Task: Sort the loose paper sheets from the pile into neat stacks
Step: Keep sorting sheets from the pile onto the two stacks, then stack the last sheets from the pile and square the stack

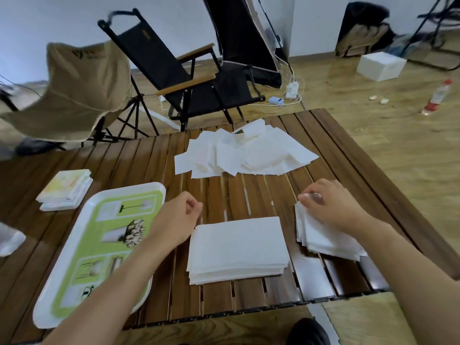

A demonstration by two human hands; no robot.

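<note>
Progress: part done, by my estimate about halfway.

- Done: centre stack lies near the front edge of the worktop. It is many sheets deep, with its edges fairly square and a slight fanning at the near corner.
- Done in part: right stack lies just beside the centre stack, apart from it. It is turned at an angle and its edges are stepped, so it is not yet neat.
- Left: pile at the far middle of the worktop, well apart from both stacks. Its sheets overlap at all angles and some look creased. I cannot count them.

Grip:
- Right hand rests on the far end of the right stack. Its fingers are curled over the far corner and appear to pinch the sheets there. The thumb is hidden.
- Left hand is just beside the far left corner of the centre stack. Its fingers are curled in with the thumb against the forefinger, and nothing shows between them.

Containers: tray sits at the left of the worktop and its printed green face shows. All the sheets lie on the worktop, not in the tray. The left forearm crosses the tray's near corner. Beyond the tray lie pads, tinted and stacked, which are not part of the white sheets.

Still needed, in my judgement: square up the right stack, then work through the pile.
</note>
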